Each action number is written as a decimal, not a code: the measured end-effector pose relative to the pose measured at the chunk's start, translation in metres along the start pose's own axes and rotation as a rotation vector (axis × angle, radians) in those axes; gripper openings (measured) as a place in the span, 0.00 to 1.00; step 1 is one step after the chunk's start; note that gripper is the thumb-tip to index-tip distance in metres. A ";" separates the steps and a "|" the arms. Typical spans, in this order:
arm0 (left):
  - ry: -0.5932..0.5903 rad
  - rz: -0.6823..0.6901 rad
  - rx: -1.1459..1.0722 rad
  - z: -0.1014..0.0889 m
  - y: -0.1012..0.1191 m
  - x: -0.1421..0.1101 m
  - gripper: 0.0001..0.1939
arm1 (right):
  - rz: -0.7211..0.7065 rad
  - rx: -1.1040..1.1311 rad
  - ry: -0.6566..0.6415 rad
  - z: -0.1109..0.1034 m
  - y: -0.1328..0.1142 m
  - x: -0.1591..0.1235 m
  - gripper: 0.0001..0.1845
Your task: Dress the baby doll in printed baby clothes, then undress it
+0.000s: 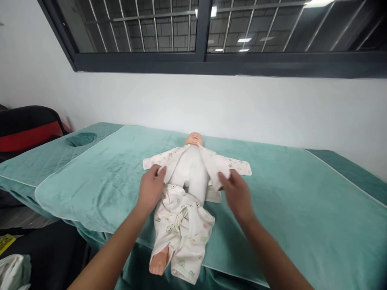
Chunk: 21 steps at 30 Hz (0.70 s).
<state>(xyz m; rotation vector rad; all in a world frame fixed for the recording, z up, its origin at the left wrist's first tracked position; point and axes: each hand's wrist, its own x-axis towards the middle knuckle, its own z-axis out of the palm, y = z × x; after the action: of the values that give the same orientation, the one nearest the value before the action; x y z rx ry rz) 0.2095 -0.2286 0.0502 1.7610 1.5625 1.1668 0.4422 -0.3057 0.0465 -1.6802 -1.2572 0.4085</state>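
Note:
A baby doll (194, 139) lies on its back with its head toward the wall. Its soft white body (192, 165) shows between the spread front flaps of a printed baby shirt (223, 161), whose sleeves reach out to both sides. My left hand (152, 183) pinches the left flap of the shirt, and my right hand (236, 191) pinches the right one. Printed baby pants (184, 225) cover the doll's legs, pulled up only to the thighs. One bare foot (159, 262) sticks out of the left pant leg; the other foot is hidden.
The doll rests on a bed with a teal plush cover (287, 201), which has a round hole (81, 139) at its left end. A white wall (211, 104) and a barred window (199, 36) stand behind. At left are a black-and-red chair (30, 133) and a white bag (13, 272).

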 end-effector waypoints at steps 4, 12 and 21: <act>0.047 -0.306 -0.250 -0.028 -0.046 0.026 0.15 | 0.311 0.065 0.177 -0.052 0.056 -0.006 0.20; -0.034 0.046 -0.051 -0.024 -0.055 0.001 0.09 | 0.103 -0.264 0.063 -0.047 0.039 -0.023 0.15; -0.637 0.141 -0.076 -0.035 -0.046 -0.013 0.12 | -0.212 -0.036 -0.739 0.012 -0.021 -0.035 0.08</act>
<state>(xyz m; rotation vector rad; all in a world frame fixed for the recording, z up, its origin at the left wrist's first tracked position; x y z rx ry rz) 0.1565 -0.2372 0.0265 1.9556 1.0147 0.6098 0.4076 -0.3298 0.0495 -1.4410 -1.9598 0.9312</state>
